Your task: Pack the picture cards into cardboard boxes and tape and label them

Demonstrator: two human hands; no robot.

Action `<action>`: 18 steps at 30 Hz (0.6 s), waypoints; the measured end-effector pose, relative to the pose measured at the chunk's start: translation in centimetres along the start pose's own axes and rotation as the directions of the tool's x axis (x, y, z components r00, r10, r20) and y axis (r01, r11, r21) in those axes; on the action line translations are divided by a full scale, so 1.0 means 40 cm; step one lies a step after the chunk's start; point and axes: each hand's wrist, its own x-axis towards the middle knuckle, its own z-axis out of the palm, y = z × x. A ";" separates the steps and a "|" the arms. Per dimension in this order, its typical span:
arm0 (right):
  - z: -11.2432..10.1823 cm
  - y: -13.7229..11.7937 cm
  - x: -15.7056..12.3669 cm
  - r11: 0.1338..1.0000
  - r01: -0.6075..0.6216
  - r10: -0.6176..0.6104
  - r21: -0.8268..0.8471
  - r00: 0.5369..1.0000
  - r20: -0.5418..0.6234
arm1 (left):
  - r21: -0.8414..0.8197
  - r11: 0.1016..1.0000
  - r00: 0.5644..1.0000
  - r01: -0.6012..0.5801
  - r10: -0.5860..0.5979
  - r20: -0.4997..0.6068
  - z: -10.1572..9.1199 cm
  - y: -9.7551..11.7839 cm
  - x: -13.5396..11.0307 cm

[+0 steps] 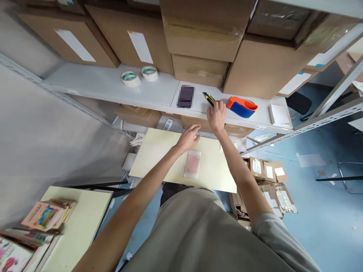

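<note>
On the grey shelf, my right hand (pixel 217 116) has its fingers closed round the near end of a yellow-and-black utility knife (pixel 208 98); the far end of the knife shows beyond the fingers. Just right of it sits an orange-and-blue tape dispenser (pixel 242 107). My left hand (pixel 188 139) hovers above the pale yellow tabletop (pixel 161 151), empty, with fingers apart and slightly bent. Below that hand lies a pink booklet (pixel 193 164) in a clear plastic sleeve, flat on the tabletop and touched by neither hand.
Two tape rolls (pixel 131 79) and a pixelated dark object (pixel 185 96) rest on the shelf, with large cardboard boxes (pixel 198 41) behind. A white pad (pixel 279 115) is at its right end. Books (pixel 45 216) are stacked lower left; flattened cartons (pixel 273 189) lie on the right.
</note>
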 end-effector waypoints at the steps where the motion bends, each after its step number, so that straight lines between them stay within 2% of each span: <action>1: 0.008 -0.007 -0.056 0.999 0.041 -0.041 0.033 0.999 -0.014 | 0.014 0.997 0.996 0.077 -0.078 0.048 0.032 -0.036 -0.041; 2: 0.019 -0.013 -0.120 0.995 0.072 -0.072 0.072 0.997 0.001 | 0.041 0.984 0.977 0.176 -0.179 0.117 0.065 -0.071 -0.087; 3: 0.034 -0.016 -0.192 0.991 0.079 -0.083 0.113 0.996 0.037 | 0.082 0.953 0.933 0.293 -0.304 0.195 0.099 -0.101 -0.137; 4: 0.051 -0.016 -0.267 0.985 0.057 -0.073 0.162 0.993 0.097 | 0.133 0.906 0.863 0.402 -0.424 0.276 0.133 -0.127 -0.189; 6: 0.090 -0.008 -0.415 0.961 -0.091 0.007 0.260 0.952 0.308 | 0.174 0.856 0.785 0.486 -0.516 0.345 0.196 -0.159 -0.290; 7: 0.109 0.000 -0.482 0.938 -0.223 0.085 0.266 0.891 0.447 | 0.189 0.837 0.752 0.514 -0.545 0.370 0.224 -0.167 -0.334; 8: 0.126 0.008 -0.542 0.900 -0.372 0.179 0.227 0.791 0.585 | 0.196 0.823 0.727 0.533 -0.564 0.391 0.250 -0.171 -0.374; 9: 0.141 0.017 -0.594 0.847 -0.505 0.264 0.165 0.669 0.694 | 0.199 0.812 0.708 0.548 -0.578 0.407 0.273 -0.172 -0.406; 10: 0.154 0.025 -0.637 0.798 -0.594 0.322 0.104 0.565 0.759 | 0.199 0.803 0.692 0.562 -0.588 0.418 0.294 -0.171 -0.432; 11: 0.164 0.033 -0.671 0.756 -0.653 0.361 0.052 0.481 0.799 | 0.195 0.796 0.683 0.572 -0.595 0.424 0.313 -0.170 -0.452; 12: 0.174 0.038 -0.698 0.725 -0.688 0.383 0.018 0.425 0.820 | 0.190 0.791 0.678 0.581 -0.600 0.425 0.330 -0.170 -0.465; 15: 0.199 0.047 -0.741 0.665 -0.747 0.412 -0.016 0.348 0.842 | 0.178 0.775 0.667 0.607 -0.618 0.417 0.369 -0.177 -0.478; 18: 0.222 0.046 -0.752 0.594 -0.804 0.428 -0.014 0.301 0.852 | 0.174 0.760 0.654 0.626 -0.633 0.414 0.393 -0.190 -0.471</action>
